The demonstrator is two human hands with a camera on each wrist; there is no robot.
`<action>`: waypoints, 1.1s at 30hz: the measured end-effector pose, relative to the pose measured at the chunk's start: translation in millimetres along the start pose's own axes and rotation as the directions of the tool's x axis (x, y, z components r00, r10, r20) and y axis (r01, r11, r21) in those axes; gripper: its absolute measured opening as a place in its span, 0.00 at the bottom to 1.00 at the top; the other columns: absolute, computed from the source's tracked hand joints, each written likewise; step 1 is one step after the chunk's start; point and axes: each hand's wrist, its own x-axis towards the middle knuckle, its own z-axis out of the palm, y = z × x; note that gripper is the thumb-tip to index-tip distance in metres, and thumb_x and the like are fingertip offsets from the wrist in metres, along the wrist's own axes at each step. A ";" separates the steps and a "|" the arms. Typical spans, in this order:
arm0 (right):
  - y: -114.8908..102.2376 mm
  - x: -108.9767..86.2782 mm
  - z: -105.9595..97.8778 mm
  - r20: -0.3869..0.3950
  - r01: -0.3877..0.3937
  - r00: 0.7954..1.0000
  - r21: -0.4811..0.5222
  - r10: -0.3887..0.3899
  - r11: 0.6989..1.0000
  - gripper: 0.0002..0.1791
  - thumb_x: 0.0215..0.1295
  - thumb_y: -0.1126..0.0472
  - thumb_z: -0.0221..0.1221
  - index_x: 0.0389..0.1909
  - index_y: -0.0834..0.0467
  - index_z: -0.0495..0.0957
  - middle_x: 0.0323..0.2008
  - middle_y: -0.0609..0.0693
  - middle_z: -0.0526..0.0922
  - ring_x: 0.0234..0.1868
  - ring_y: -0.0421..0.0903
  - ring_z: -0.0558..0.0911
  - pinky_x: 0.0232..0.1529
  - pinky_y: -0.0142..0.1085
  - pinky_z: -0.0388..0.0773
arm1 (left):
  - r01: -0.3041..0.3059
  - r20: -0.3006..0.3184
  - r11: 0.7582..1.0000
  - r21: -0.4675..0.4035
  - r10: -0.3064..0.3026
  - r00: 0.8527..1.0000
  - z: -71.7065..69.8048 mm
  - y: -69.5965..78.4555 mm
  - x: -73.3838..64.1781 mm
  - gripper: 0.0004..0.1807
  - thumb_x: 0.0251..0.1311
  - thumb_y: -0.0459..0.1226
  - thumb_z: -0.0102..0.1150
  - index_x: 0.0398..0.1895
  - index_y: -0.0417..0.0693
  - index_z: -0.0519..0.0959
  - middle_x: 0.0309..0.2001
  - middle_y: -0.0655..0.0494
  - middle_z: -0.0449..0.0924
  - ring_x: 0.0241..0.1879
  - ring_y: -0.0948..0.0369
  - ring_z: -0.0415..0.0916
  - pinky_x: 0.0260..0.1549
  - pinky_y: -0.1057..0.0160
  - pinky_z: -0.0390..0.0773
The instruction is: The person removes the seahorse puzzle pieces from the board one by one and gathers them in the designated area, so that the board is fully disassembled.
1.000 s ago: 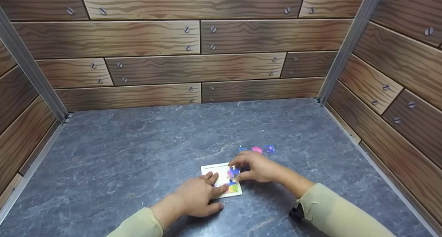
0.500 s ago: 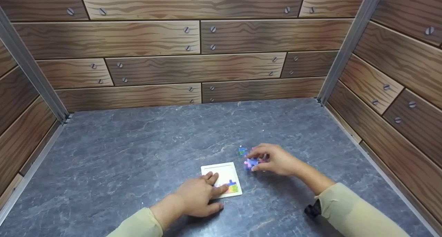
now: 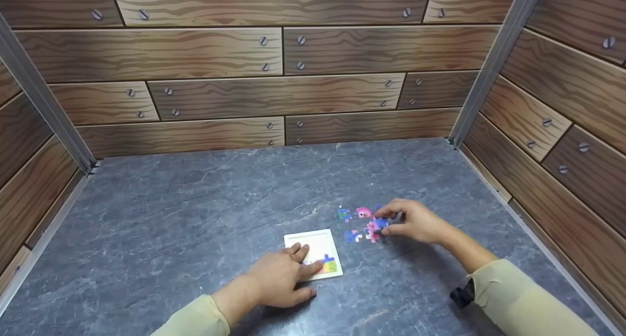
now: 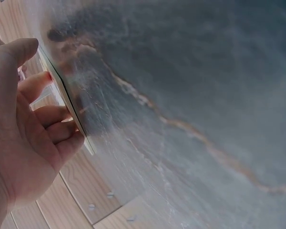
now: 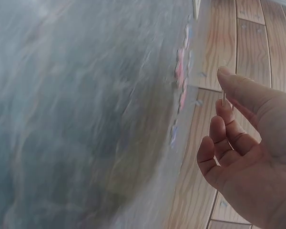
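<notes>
Right hand [image 3: 413, 221] has moved outward, toward two o'clock of the white tray [image 3: 319, 241], pinching a blue puzzle piece [image 3: 380, 223] near loose pieces [image 3: 363, 212] — probably light, stiff, best held by its edges — while the left hand [image 3: 281, 279] rests on the tray, fingers extended.

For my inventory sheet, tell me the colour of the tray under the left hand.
The tray is off-white, best seen in the head view.
</notes>
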 end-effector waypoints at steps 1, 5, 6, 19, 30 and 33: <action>1.8 -1.2 -1.0 -0.003 -0.001 1.000 -0.001 0.001 1.000 0.18 0.61 0.63 0.76 0.52 0.59 0.88 0.43 0.50 0.86 0.40 0.52 0.82 0.41 0.36 0.79 | 0.000 0.000 1.000 0.000 0.000 1.000 -0.1 0.0 -0.1 0.33 0.75 0.61 0.50 0.80 0.66 0.70 0.76 0.36 0.67 0.74 0.42 0.68 0.65 0.46 0.77; 8.6 -6.7 -3.9 -0.009 -0.004 1.000 0.000 0.004 1.000 0.18 0.61 0.63 0.76 0.52 0.60 0.88 0.44 0.51 0.87 0.42 0.49 0.82 0.42 0.41 0.81 | 0.003 0.005 1.000 -0.003 -0.003 1.000 -0.6 0.0 -0.3 0.33 0.75 0.61 0.50 0.80 0.66 0.70 0.76 0.36 0.67 0.74 0.42 0.68 0.65 0.46 0.77; 10.2 -7.9 -4.3 -0.010 -0.005 1.000 0.002 0.005 1.000 0.18 0.61 0.63 0.76 0.52 0.60 0.88 0.44 0.52 0.87 0.42 0.49 0.82 0.43 0.42 0.81 | 0.004 0.007 1.000 -0.003 -0.004 1.000 -0.8 0.1 -0.3 0.33 0.75 0.61 0.50 0.80 0.66 0.70 0.76 0.36 0.66 0.74 0.42 0.68 0.65 0.46 0.76; 22.4 -16.2 -3.7 0.025 -0.071 0.997 0.039 0.070 0.997 0.19 0.61 0.65 0.75 0.53 0.64 0.87 0.47 0.56 0.88 0.48 0.52 0.85 0.52 0.44 0.83 | 0.012 0.031 1.000 -0.028 -0.011 0.999 -0.9 -0.1 0.3 0.33 0.76 0.62 0.49 0.80 0.67 0.69 0.77 0.37 0.65 0.75 0.42 0.66 0.66 0.45 0.75; 27.9 -17.6 -1.5 0.038 -0.081 0.996 0.053 0.079 0.995 0.19 0.61 0.66 0.75 0.52 0.65 0.87 0.48 0.57 0.88 0.48 0.52 0.84 0.52 0.40 0.82 | 0.027 0.038 0.999 -0.020 -0.027 0.999 -1.0 0.6 0.2 0.33 0.76 0.62 0.49 0.80 0.68 0.68 0.78 0.38 0.64 0.75 0.43 0.66 0.66 0.46 0.75; 29.4 -17.2 -0.7 0.039 -0.077 0.996 0.049 0.075 0.996 0.18 0.61 0.66 0.75 0.52 0.65 0.87 0.47 0.57 0.88 0.47 0.51 0.84 0.50 0.39 0.82 | 0.026 0.033 0.999 -0.018 -0.026 0.999 -1.6 0.6 -0.4 0.33 0.75 0.62 0.49 0.80 0.68 0.69 0.77 0.38 0.65 0.75 0.43 0.66 0.66 0.45 0.76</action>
